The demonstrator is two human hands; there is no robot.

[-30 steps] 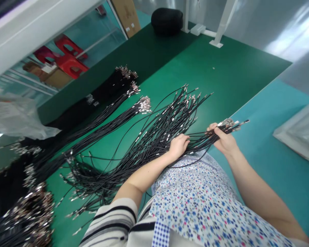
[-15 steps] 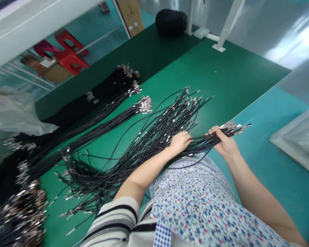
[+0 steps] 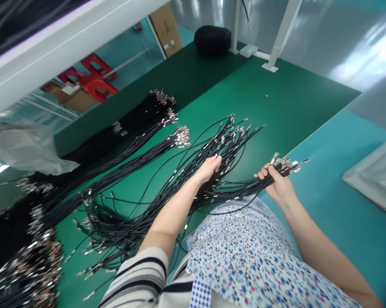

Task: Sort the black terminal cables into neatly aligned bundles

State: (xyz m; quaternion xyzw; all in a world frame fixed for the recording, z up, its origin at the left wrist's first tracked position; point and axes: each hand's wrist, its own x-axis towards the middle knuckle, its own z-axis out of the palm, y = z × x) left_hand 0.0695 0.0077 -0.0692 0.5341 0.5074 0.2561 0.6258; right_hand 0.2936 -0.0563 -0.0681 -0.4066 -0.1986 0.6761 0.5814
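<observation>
A bunch of black cables (image 3: 244, 187) with shiny metal ends is gripped near those ends by my right hand (image 3: 278, 182), at the table's front edge. The bunch runs left from that fist across my lap side. My left hand (image 3: 209, 168) is closed over a loose spread of black cables (image 3: 167, 188) on the green table (image 3: 295, 100). Its fingers curl at the cables near their metal tips; whether one is pinched there is hidden. The spread's far tips fan out beyond my left hand.
Two neater cable bundles (image 3: 148, 149) lie left of the spread, beside a dark bundle (image 3: 138, 113). A clear plastic bag (image 3: 26, 143) and a heap of metal-ended cables (image 3: 35, 273) are at far left. A black case (image 3: 212, 40) sits by the white posts (image 3: 283, 36).
My left hand has moved left and slightly up, away from the held bunch and onto the loose cables. My right hand keeps hold of its bunch, nearly in place.
</observation>
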